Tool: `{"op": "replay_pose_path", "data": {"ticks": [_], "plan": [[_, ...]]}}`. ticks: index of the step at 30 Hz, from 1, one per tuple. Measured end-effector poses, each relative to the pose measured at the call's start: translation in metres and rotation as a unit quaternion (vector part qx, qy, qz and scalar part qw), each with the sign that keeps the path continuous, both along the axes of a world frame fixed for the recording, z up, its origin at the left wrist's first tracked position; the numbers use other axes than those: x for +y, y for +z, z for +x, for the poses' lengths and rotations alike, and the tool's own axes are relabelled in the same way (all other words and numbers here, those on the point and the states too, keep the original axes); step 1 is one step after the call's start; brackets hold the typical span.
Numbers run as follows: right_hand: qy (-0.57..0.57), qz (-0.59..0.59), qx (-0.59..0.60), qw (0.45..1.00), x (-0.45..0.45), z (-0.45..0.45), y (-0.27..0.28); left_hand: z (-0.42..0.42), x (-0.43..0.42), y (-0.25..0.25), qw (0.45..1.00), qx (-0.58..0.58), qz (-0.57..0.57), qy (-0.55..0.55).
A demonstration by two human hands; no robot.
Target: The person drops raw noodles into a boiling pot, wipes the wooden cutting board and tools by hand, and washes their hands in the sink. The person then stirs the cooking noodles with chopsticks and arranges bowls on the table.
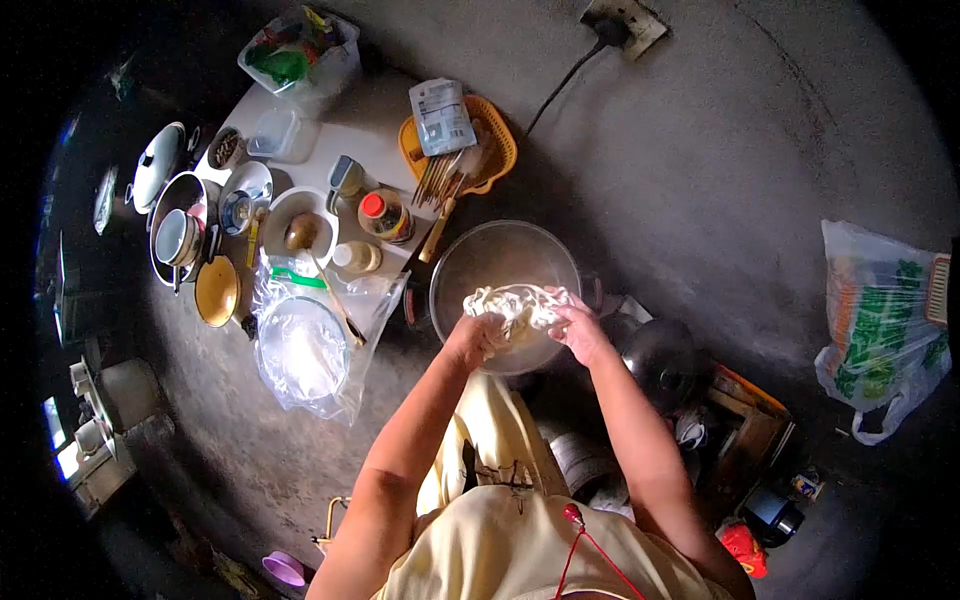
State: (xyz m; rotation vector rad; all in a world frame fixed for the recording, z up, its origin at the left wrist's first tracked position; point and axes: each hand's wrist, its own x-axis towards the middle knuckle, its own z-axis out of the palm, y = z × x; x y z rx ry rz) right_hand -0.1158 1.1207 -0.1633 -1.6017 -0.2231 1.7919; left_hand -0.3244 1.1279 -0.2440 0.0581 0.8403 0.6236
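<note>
Both hands hold a tangle of thick, pale strands that look like noodles (515,308), lifted over a large round metal pot (505,240). My left hand (475,337) grips the left end of the bundle, with its fingers partly hidden by the strands. On the right side, my right hand (577,328) has its fingers curled round the other end. The bundle sags a little between them. Below it, the inside of the pot looks hazy, and its contents cannot be made out.
Left of the pot, a table (335,150) bears a red-capped jar (385,217), a white bowl (300,228), a plastic-covered bowl (300,348) and a yellow basket (490,130). A dark round lid (658,366) is at right. A plastic bag (880,325) hangs farther right.
</note>
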Motion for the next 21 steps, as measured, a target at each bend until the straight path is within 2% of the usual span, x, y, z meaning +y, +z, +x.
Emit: {"op": "replay_pose_path", "data": {"ticks": [1,2,4,6,7,8,10,12,14,16,18,19,20,21], "plan": [[0.036,0.016,0.004,0.999,0.0,0.0,-0.001,-0.002,0.008,0.008,0.998,0.008,-0.003,-0.065],[0.072,0.034,0.007,0.997,0.002,0.0,-0.002,0.002,0.009,0.02,0.998,0.022,-0.015,-0.06],[0.07,0.071,-0.001,0.995,0.008,-0.001,-0.002,0.011,0.014,0.053,0.997,0.052,-0.039,-0.048],[0.087,-0.009,-0.131,0.987,0.011,0.002,-0.018,0.017,0.014,0.033,0.992,0.002,-0.123,0.022],[0.113,0.017,-0.171,0.979,0.013,0.004,-0.021,0.012,0.013,0.029,0.995,-0.034,-0.094,0.0],[0.114,0.018,-0.171,0.978,0.012,0.005,-0.024,0.012,0.01,0.026,0.995,-0.035,-0.093,0.001],[0.032,0.111,-0.166,0.979,0.018,-0.006,-0.007,0.014,0.011,0.043,0.993,-0.073,-0.097,0.008],[0.022,0.122,-0.145,0.982,0.009,-0.003,-0.023,0.014,0.005,0.044,0.992,-0.085,-0.086,0.024],[0.143,0.019,-0.164,0.976,0.006,-0.002,-0.034,0.016,0.004,0.048,0.989,-0.125,-0.053,0.052],[0.122,0.019,-0.121,0.985,0.004,-0.017,-0.016,0.018,0.005,0.046,0.983,-0.154,-0.059,0.084],[0.038,-0.017,0.007,0.999,0.002,-0.027,-0.009,0.017,0.001,0.041,0.98,-0.182,-0.029,0.072],[0.055,0.001,0.018,0.998,-0.001,-0.025,-0.014,0.019,-0.001,0.038,0.983,-0.147,-0.031,0.103],[0.054,0.001,0.019,0.998,-0.002,-0.026,-0.016,0.019,-0.002,0.034,0.983,-0.146,-0.031,0.103],[0.069,0.014,-0.009,0.997,0.004,-0.033,-0.002,0.019,-0.001,0.033,0.993,-0.086,-0.019,0.082]]}}
